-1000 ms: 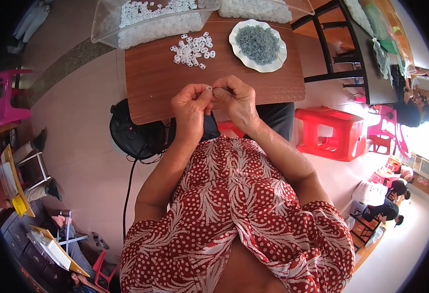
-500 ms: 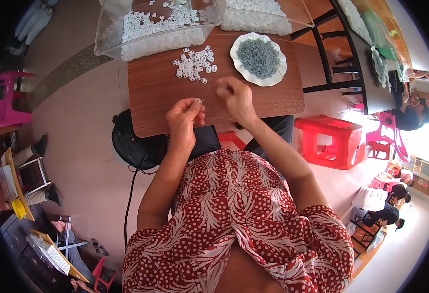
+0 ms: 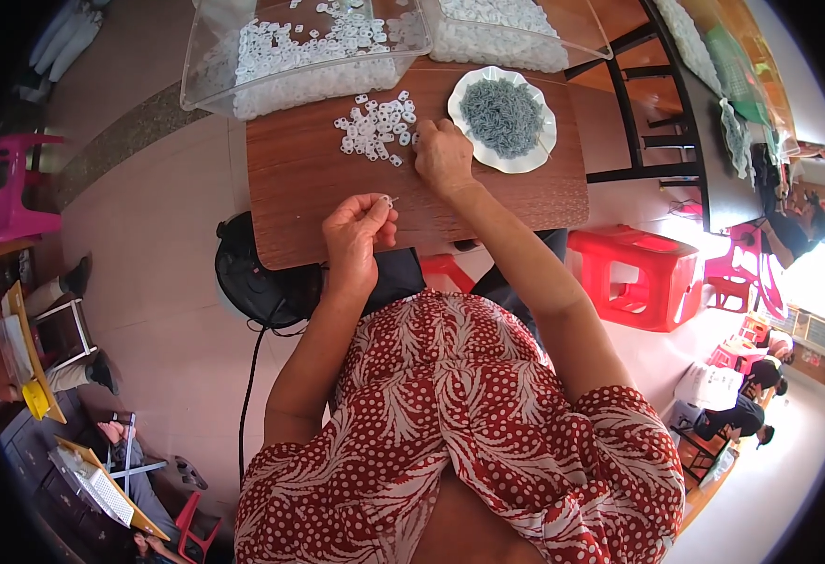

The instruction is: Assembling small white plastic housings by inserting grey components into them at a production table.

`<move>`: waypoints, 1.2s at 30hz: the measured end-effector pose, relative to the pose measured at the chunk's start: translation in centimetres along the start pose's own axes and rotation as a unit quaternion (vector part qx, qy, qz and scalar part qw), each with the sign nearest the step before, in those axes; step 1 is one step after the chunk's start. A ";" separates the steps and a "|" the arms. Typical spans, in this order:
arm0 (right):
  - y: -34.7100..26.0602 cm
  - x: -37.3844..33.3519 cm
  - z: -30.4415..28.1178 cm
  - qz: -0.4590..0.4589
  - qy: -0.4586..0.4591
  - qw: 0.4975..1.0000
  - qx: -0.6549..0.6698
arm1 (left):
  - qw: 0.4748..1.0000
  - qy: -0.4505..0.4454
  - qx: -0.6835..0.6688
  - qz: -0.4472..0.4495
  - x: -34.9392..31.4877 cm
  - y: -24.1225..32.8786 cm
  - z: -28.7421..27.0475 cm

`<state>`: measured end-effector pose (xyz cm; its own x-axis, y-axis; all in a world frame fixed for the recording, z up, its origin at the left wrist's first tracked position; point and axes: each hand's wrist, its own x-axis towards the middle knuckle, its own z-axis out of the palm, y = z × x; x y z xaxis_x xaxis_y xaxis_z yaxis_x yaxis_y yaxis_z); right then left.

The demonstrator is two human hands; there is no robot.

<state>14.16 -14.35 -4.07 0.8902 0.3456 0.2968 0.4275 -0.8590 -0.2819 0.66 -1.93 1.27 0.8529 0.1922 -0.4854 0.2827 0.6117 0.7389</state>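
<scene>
Left hand [image 3: 354, 232] pinches 1 tiny piece [image 3: 390, 201], right hand [image 3: 444, 158] beside white pieces [image 3: 373, 130].

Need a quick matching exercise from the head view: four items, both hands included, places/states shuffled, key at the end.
1. Left hand
2. Right hand
3. Scalloped plate
4. Red stool

A. Heaped with small grey pieces
B. On the floor, right of the wooden table
C. Between the pile of white pieces and the grey heap
D. Near the table's front edge, pinching a small white piece

Pairs: 1-D, 2-C, 3-A, 4-B
</scene>
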 end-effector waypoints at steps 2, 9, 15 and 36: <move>0.0 0.0 -0.2 0.001 0.008 1.000 0.013 | 1.000 -0.005 -0.006 0.005 0.2 0.0 -0.1; 0.6 -0.7 -0.7 0.025 -0.014 0.992 0.120 | 1.000 0.001 -0.003 0.000 0.3 -0.3 0.1; 0.5 -2.6 -3.7 0.203 -0.105 0.861 0.454 | 1.000 -0.007 -0.019 0.007 0.3 0.2 0.2; -3.7 -5.5 -10.4 0.331 -0.154 0.675 0.641 | 0.998 -0.018 -0.065 0.007 -1.3 0.8 2.5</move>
<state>6.08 -17.03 4.88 0.8587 0.2781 -0.4305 -0.4718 0.1010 -0.8759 0.85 -3.59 3.66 0.8719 0.1757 -0.4572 0.2137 0.7034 0.6779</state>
